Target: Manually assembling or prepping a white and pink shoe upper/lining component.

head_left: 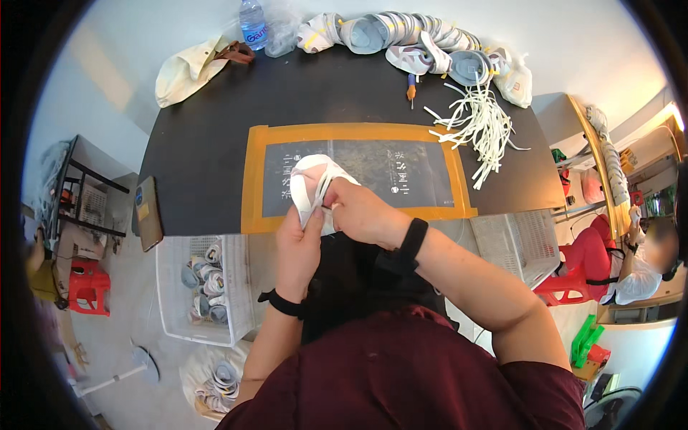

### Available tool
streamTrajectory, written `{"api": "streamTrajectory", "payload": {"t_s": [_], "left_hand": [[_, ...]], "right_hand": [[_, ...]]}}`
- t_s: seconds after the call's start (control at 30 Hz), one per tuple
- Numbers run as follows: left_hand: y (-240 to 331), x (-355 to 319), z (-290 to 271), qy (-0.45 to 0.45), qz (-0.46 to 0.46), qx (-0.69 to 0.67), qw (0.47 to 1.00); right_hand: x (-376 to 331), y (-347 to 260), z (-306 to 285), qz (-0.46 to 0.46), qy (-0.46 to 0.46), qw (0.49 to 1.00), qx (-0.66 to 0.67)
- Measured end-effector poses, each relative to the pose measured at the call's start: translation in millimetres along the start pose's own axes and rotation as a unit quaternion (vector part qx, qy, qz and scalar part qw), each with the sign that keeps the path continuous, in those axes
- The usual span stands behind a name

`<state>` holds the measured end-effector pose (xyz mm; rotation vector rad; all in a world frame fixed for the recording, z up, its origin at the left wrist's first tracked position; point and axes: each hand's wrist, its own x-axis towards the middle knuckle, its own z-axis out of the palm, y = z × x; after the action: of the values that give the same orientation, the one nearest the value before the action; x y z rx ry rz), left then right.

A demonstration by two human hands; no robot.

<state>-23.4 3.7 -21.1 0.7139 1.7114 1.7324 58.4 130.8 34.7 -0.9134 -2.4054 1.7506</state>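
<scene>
1. White sneaker (313, 185) sat just left of frame centre, held up over the near edge of the black table (208, 143), above the orange-taped mat (358, 132).
2. Left hand (299, 244) was closed around the shoe's lower part from below, fingers wrapped on it.
3. Right hand (362, 213) touched the shoe from the right, fingertips pinched at its opening; what they pinched was too small to tell. Hands were close together, both on the shoe.
4. Loose pile of white laces (476, 122) lay at upper right of the table, beside the mat.
5. Row of white sneakers (408, 32) ran along the table's far edge, top centre.
6. Plastic water bottle (252, 23) stood at top, left of the row; cream cloth bag (188, 68) at upper left.
7. Clear bin of shoes (204, 287) stood on the floor, lower left.
8. Another person in a white top (638, 276) sat at far right.
</scene>
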Motion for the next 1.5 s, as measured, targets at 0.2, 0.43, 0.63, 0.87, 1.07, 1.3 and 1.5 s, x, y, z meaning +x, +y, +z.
{"api": "streamTrajectory", "payload": {"t_s": [0.2,0.43,0.63,0.87,1.07,1.3,1.5], "left_hand": [[-5.5,-1.2,-0.3,-0.015,0.08,0.037,0.996],[-2.9,2.2,-3.6,-0.018,0.038,0.005,0.999],[-6.0,0.2,-3.2,0.01,0.011,-0.1,0.995],[3.0,-0.4,2.2,0.039,-0.01,-0.064,0.997],[7.8,1.4,0.6,0.041,-0.054,-0.058,0.996],[4.7,2.1,-0.8,0.029,-0.023,0.022,0.999],[4.0,4.5,-2.0,0.032,-0.008,0.03,0.999]], "right_hand": [[3.4,-4.8,12.2,-0.088,0.022,0.97,-0.225],[1.1,1.7,22.1,-0.103,0.093,0.978,-0.157],[-12.7,23.2,-4.4,-0.158,0.048,0.979,-0.117],[-21.6,24.1,2.8,-0.143,0.134,0.959,-0.205],[-18.5,27.4,12.6,-0.197,0.162,0.942,-0.216],[-10.9,20.0,21.9,-0.231,0.163,0.913,-0.295],[3.4,12.0,21.8,-0.18,0.128,0.933,-0.283]]}}
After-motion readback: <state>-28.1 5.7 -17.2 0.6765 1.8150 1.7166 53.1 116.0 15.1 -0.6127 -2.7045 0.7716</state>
